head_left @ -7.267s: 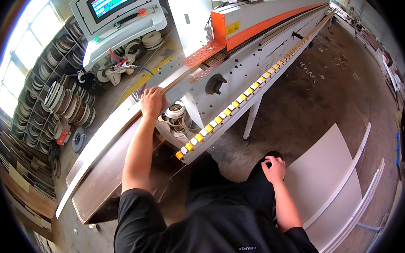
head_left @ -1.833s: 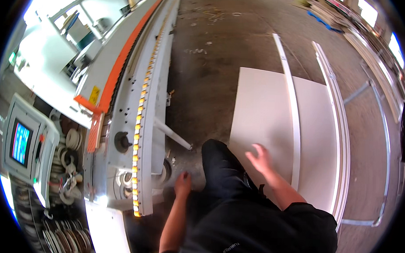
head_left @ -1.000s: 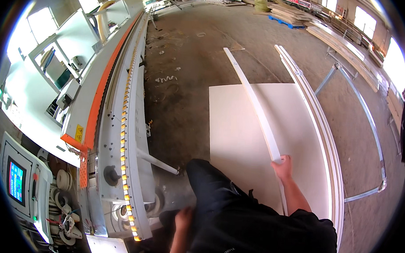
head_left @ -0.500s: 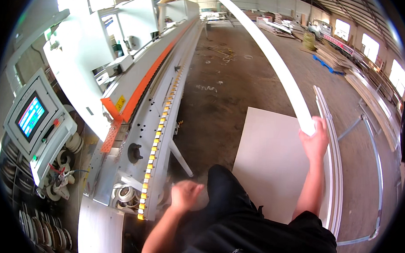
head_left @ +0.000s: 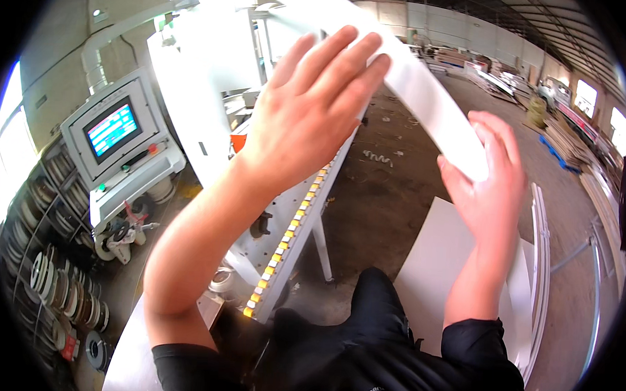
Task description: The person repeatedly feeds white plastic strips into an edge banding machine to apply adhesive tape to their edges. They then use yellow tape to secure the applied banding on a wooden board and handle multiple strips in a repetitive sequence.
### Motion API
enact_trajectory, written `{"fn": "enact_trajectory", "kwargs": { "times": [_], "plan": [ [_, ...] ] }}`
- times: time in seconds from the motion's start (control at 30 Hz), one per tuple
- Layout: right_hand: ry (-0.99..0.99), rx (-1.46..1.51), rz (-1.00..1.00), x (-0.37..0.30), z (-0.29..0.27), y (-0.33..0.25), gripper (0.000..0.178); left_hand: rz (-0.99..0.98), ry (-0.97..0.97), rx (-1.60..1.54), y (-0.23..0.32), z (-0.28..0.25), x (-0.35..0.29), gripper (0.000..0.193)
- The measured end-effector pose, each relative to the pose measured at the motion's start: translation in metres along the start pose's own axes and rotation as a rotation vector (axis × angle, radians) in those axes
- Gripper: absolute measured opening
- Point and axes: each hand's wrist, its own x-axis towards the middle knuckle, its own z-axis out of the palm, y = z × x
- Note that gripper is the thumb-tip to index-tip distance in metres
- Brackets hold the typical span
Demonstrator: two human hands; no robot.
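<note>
A long, narrow white board [head_left: 426,99] slants from my right up toward the far left. My right hand [head_left: 492,164] is closed round its near end, thumb on the left side and fingers on the right. My left hand [head_left: 316,109] is raised in front of the machine, palm down, with its fingers stretched out. Its fingertips lie at the board's left edge; whether they press on it I cannot tell. Below my left forearm runs the machine's track of yellow and white rollers [head_left: 284,243], partly covered by the arm.
A control panel with a lit screen [head_left: 113,130] stands at the left, above a rack of edging-tape rolls [head_left: 72,294]. White panels [head_left: 431,262] lie low beside my right leg, next to upright white strips [head_left: 539,272]. A metal frame [head_left: 594,295] stands farther right.
My left hand has risen from beside the rollers to the board's left edge, its fingers now stretched out. My right hand has lifted the board's near end. The view has turned left.
</note>
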Motion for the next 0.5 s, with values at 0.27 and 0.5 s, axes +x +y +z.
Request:
{"fn": "enact_trajectory", "kwargs": {
  "times": [0.27, 0.5],
  "plan": [
    [-0.16, 0.376, -0.301, -0.055, 0.04, -0.045, 0.056, 0.221, -0.45, 0.122, 0.02, -0.064, -0.065, 0.053],
    [-0.606, 0.339, -0.28, -0.171, 0.085, 0.017, 0.072, -0.315, -0.858, -0.038, 0.088, -0.134, -0.232, 0.052]
  ]
}}
